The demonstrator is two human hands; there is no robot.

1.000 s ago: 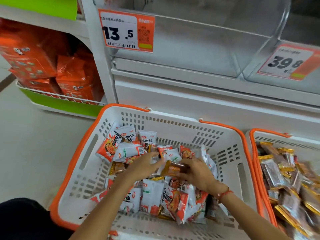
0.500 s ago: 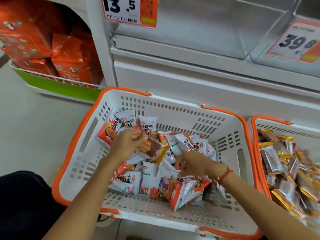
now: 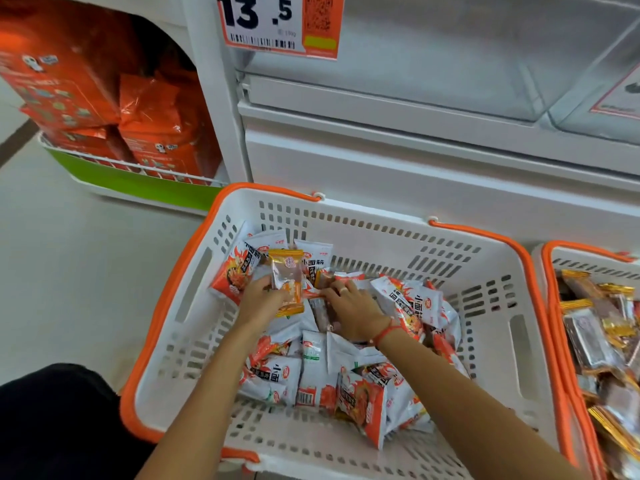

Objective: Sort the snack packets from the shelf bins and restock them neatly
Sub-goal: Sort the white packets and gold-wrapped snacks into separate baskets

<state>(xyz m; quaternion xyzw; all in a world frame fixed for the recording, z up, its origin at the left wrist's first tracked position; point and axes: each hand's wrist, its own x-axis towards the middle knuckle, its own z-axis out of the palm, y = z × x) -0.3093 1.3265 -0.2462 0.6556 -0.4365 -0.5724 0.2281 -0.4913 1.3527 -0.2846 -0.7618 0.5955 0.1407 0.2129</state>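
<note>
A white basket with an orange rim (image 3: 180, 306) sits on the floor before the shelf, holding several white-and-orange snack packets (image 3: 315, 372). My left hand (image 3: 261, 301) holds a gold-edged clear packet (image 3: 287, 280) upright above the pile. Next to it, my right hand (image 3: 353, 308), with a ring and a red wrist cord, reaches into the pile, fingers on another brownish clear packet (image 3: 320, 315). Whether it grips that packet is unclear.
A second orange-rimmed basket (image 3: 554, 268) at the right holds several gold-edged clear packets (image 3: 595, 334). Clear shelf bins (image 3: 433, 64) with a 13.5 price tag (image 3: 280, 24) stand above. Orange bags (image 3: 152, 116) fill a low rack at the left. Bare floor lies left.
My left hand lifted the gold-edged packet from the pile and now holds it upright. My right hand moved forward and left to the packets beside it. The camera tilted lower.
</note>
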